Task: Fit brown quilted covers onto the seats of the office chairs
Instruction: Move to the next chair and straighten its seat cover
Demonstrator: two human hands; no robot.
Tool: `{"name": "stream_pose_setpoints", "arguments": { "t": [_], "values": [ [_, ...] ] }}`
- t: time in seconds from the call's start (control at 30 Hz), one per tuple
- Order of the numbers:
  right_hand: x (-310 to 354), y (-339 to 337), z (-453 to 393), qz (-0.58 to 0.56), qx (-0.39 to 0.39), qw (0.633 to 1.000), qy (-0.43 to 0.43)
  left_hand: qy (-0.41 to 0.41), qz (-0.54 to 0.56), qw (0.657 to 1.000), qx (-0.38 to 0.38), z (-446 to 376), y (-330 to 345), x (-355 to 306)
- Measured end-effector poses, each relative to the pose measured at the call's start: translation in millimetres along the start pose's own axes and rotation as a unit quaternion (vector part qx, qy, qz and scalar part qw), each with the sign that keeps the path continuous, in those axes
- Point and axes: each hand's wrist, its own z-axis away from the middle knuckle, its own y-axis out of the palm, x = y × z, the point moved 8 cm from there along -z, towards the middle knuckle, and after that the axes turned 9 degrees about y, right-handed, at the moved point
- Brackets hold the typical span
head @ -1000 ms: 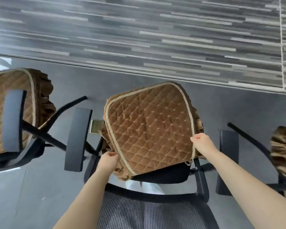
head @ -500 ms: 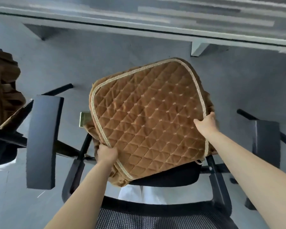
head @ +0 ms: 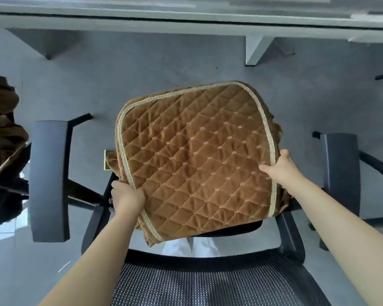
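Floor (head: 142,85): grey, matte; pale desk edge (head: 186,21) far.
Cover (head: 197,160): brown quilted velvet, diamond stitching, beige braid trim, ruffled skirt; lies skewed over the black seat (head: 237,228), near edge uncovered.
Left hand (head: 127,196): fingers clenched on left trim.
Right hand (head: 279,168): grasping right trim.
Backrest (head: 208,281): black mesh, near.
Armrests: padded left (head: 50,180), right (head: 341,173).
Neighbour chair (head: 2,129): covered, left.
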Motion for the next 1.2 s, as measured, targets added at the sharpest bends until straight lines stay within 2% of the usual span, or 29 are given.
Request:
{"name": "stream_pose_setpoints", "arguments": {
  "t": [0.13,0.3,0.43,0.5,0.63,0.7,0.87,0.97,1.1,1.2],
  "values": [
    [-23.8,8.8,12.2,-0.02,-0.011,1.0,-0.012,0.027,-0.051,0.998,-0.009,8.5,-2.9,3.4],
    [-46.9,34.0,26.0,-0.003,-0.015,1.0,0.009,0.045,-0.116,0.992,0.026,24.4,6.5,15.5],
    [-62.8,49.7,38.1,0.002,-0.064,0.998,0.014,0.042,-0.099,0.991,0.083,28.2,22.6,30.4],
    [-61.9,54.3,39.4,-0.002,-0.053,0.998,0.016,0.042,-0.074,0.992,0.095,27.4,25.3,33.4],
    [-48.5,54.7,36.6,0.087,-0.009,0.996,0.034,0.061,-0.048,0.994,0.081,21.4,19.6,17.6],
    [-32.7,43.6,35.9,0.117,-0.026,0.993,0.025,0.097,-0.062,0.991,0.074,18.5,15.5,-0.2],
    [33.6,14.2,16.3,0.071,-0.066,0.993,-0.074,0.168,-0.089,0.98,0.052,-8.4,0.8,-40.8],
    [69.0,1.7,-3.3,0.053,-0.071,0.993,-0.081,0.169,-0.056,0.983,0.039,-35.4,-7.8,-56.5],
    [92.8,-6.5,-31.8,0.008,-0.068,0.997,-0.041,0.104,0.074,0.991,0.034,-63.3,-15.6,-71.1],
    [99.9,-4.4,-45.4,-0.04,-0.043,0.998,0.003,0.075,0.128,0.988,0.049,-76.4,-15.0,-75.6]
  ]
}}
